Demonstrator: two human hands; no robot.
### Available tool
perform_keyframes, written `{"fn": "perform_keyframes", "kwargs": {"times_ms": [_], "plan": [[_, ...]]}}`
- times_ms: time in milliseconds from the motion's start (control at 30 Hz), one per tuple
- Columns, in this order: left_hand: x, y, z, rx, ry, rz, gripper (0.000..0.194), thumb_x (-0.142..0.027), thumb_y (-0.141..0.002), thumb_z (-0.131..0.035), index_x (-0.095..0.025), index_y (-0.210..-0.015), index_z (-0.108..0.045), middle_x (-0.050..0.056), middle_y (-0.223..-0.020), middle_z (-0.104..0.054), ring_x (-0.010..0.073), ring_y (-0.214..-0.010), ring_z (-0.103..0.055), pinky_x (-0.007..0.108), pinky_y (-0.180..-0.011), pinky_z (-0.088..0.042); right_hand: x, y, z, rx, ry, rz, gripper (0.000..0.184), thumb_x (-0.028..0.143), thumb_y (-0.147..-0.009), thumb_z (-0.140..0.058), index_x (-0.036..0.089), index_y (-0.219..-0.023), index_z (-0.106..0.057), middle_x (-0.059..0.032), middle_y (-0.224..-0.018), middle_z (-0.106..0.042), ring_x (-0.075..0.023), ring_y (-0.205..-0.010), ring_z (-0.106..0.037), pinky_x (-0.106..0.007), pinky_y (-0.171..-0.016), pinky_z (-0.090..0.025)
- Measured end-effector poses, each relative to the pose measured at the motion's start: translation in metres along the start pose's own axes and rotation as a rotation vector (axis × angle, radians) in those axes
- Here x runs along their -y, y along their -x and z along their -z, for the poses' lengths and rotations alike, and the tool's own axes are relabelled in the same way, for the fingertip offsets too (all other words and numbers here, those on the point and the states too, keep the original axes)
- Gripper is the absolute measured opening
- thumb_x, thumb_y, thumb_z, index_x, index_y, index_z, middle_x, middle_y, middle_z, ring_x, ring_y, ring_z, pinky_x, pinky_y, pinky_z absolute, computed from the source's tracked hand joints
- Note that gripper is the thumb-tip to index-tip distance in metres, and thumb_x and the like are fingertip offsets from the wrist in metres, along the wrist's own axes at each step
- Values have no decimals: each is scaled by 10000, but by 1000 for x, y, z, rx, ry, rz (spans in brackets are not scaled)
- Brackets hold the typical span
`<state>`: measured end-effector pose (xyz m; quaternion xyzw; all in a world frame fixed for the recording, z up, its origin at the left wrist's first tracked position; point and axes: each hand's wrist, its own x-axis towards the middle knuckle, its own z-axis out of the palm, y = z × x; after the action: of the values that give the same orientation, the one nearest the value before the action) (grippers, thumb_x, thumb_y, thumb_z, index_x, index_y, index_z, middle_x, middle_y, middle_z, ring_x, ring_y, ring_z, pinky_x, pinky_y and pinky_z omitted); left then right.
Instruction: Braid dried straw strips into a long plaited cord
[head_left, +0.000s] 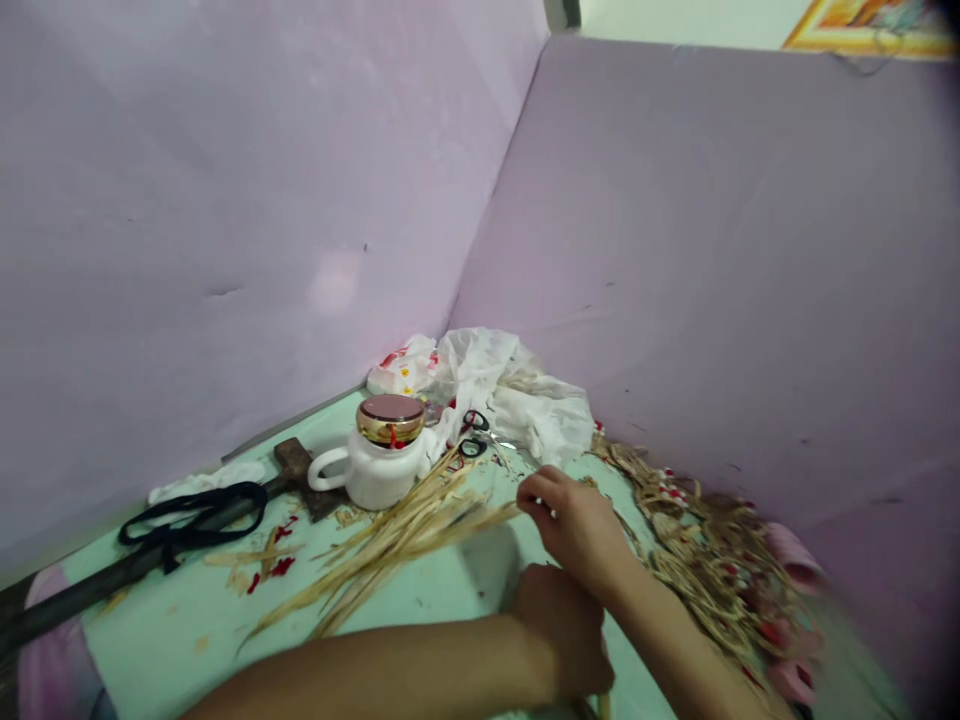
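My right hand [574,525] reaches forward over the pale green surface [187,630], fingers pinched together at the end of a bundle of dry straw-coloured strips [390,545]; a small white bit shows at its fingertips. My left hand [559,640] lies below it, curled closed near the bottom edge, with a pale strip end showing beneath it. The strips fan out to the left toward a white mug-shaped pot [379,465] with a shiny gold lid [390,418].
Small black-handled scissors [474,435] lie behind the pot beside a crumpled white plastic bag [510,385]. A dark-handled tool with black cord [191,515] lies left. A heap of woven dry strips with red bits [712,560] fills the right. Lilac walls enclose the corner.
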<state>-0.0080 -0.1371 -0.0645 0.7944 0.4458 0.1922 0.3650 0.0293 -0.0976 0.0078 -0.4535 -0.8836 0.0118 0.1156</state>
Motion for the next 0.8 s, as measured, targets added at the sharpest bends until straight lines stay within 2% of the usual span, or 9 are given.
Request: {"fn": "perform_keyframes", "kwargs": {"times_ms": [100,200,233,300,367,500,567,667,800], "plan": [[-6,1,5,87,-310,97,223,-262,-637,-555,-97,-755,-648,168,-738,-620,326,-766,-586,399,-626,-443,-28,21,17,-213,-70,-5,168,232,-778,-467,194,-727,-622,-30,-748,-603,-114,-626,-542,-216,-587,-363],[-4,4,7,-43,-345,89,272,-283,-646,-485,-145,-806,-657,139,-768,-641,294,-748,-598,333,-582,-427,-45,52,26,-472,-220,-76,117,259,-727,-550,184,-710,-637,-24,-669,-617,-118,-581,-553,-221,-564,-404],[-2,5,7,-110,-340,102,286,-301,-641,-480,-152,-807,-658,137,-782,-643,288,-745,-597,323,-580,-418,-49,62,27,-557,-301,-152,108,269,-704,-578,181,-708,-640,-18,-634,-617,-117,-547,-552,-222,-539,-414],[3,4,7,-155,-307,129,271,-285,-623,-477,-160,-775,-664,125,-782,-650,258,-728,-595,298,-584,-397,-53,83,26,-693,-518,-353,127,290,-655,-628,172,-703,-637,-8,-579,-614,-115,-485,-548,-224,-490,-431],[6,1,7,-167,-245,148,238,-225,-605,-460,-164,-712,-664,97,-756,-651,216,-713,-585,264,-582,-373,-57,99,22,-761,-794,-523,168,299,-610,-667,166,-710,-636,-15,-578,-628,-127,-487,-570,-237,-488,-460],[11,-9,9,-175,-49,170,224,-159,-580,-407,-148,-584,-631,29,-575,-584,144,-603,-529,215,-526,-321,-68,115,14,-765,-1335,-606,245,323,-549,-706,155,-723,-660,-66,-695,-677,-178,-616,-628,-306,-603,-505],[15,-12,9,-160,57,169,199,-159,-565,-407,-137,-542,-604,2,-511,-526,122,-549,-484,205,-503,-302,-72,116,12,-747,-1489,-612,267,346,-540,-708,141,-705,-663,-72,-693,-674,-175,-623,-626,-302,-613,-500],[17,-15,10,-132,220,167,150,-155,-542,-419,-128,-495,-558,-26,-459,-453,93,-493,-407,196,-481,-280,-74,116,10,-675,-1512,-677,239,298,-513,-733,128,-643,-628,-30,-571,-633,-121,-526,-581,-245,-548,-467],[15,-15,13,-91,400,214,96,-152,-528,-441,-132,-467,-512,-53,-405,-380,65,-428,-312,191,-438,-232,-72,118,0,-363,-1512,-739,316,210,-449,-749,133,-708,-586,22,-472,-571,-94,-429,-514,-222,-470,-401]]}}
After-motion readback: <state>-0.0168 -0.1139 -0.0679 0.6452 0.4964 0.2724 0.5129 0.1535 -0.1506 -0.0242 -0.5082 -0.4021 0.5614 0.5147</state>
